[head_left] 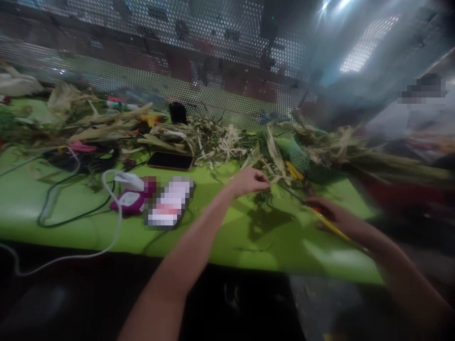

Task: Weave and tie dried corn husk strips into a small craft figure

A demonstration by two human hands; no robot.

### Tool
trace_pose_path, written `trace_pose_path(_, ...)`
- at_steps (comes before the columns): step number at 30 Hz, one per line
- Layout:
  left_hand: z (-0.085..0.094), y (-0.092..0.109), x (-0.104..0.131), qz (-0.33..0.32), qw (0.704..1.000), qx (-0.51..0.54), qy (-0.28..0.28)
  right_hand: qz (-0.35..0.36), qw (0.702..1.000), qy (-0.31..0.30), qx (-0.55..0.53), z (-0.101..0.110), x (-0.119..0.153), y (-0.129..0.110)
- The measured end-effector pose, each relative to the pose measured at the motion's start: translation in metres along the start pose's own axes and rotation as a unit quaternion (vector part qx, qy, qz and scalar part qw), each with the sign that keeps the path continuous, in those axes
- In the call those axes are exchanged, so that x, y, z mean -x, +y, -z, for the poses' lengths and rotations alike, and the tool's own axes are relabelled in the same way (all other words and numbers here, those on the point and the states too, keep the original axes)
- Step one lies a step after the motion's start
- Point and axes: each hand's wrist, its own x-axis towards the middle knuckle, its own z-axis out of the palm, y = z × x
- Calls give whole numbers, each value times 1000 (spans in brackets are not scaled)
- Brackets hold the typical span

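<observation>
Green basket — dry leaves atop, right fingers gripping yellow tool

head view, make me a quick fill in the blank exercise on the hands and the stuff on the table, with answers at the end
1. The right hand holds a tool with a ____ handle.
2. In the picture, the phone with the dark screen lies to the ____ of the left hand.
3. The cable hanging over the near side of the table is ____.
4. The table's surface is coloured ____.

Missing words: yellow; left; white; green.
</observation>
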Motion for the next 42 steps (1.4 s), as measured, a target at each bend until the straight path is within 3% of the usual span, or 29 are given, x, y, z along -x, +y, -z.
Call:
trace_pose_path(3, 0, 0, 1, 9, 1000, -1, -23, -9, 997, -70, -31, 3, -3, 0)
trace_pose_path(9, 0, 6, 5, 20, 997, -4, -71, -2, 998, -69, 0, 2, -9, -2)
trace_pose_path(15, 0, 7, 6, 10, 998, -17, -67, 10, 997, -62, 47, 1, -10, -16)
trace_pose_path(42, 1, 2, 3, 8, 996, -22, -86, -29, 998, -44, 26, 1, -5, -26)
